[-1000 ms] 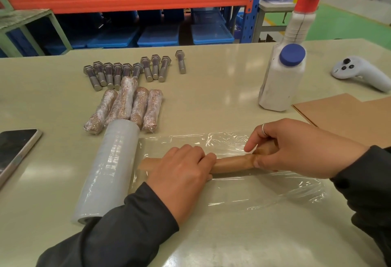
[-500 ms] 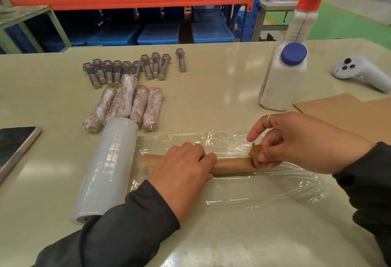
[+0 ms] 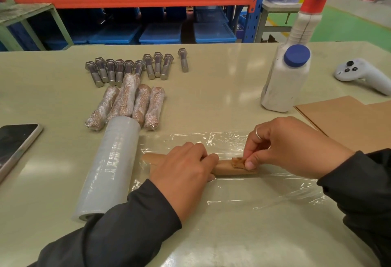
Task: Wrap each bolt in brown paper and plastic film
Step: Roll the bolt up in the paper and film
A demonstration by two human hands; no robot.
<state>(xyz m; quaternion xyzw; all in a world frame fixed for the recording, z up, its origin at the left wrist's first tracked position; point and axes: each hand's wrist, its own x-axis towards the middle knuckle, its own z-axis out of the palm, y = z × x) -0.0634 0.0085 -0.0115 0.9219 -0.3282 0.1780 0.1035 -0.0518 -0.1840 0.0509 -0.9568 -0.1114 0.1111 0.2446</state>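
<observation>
A bolt rolled in brown paper (image 3: 227, 168) lies across a clear sheet of plastic film (image 3: 243, 190) pulled out from the grey film roll (image 3: 110, 169). My left hand (image 3: 184, 175) curls over the middle of the paper roll and holds it down. My right hand (image 3: 285, 148) pinches the folded paper flap at the roll's right end. Several bare steel bolts (image 3: 118, 71) lie in a row at the back. In front of them lie several bolts wrapped in paper and film (image 3: 129, 104).
A white bottle with a blue cap (image 3: 285, 78) stands at the right, with brown paper sheets (image 3: 349, 120) beside it. Further right lies a white controller (image 3: 364, 75). A phone (image 3: 14, 146) rests at the left edge. Racking with blue crates stands behind the table.
My right hand has folded the paper end of the roll inward and now pinches the flap on top. My left hand has stayed on the roll.
</observation>
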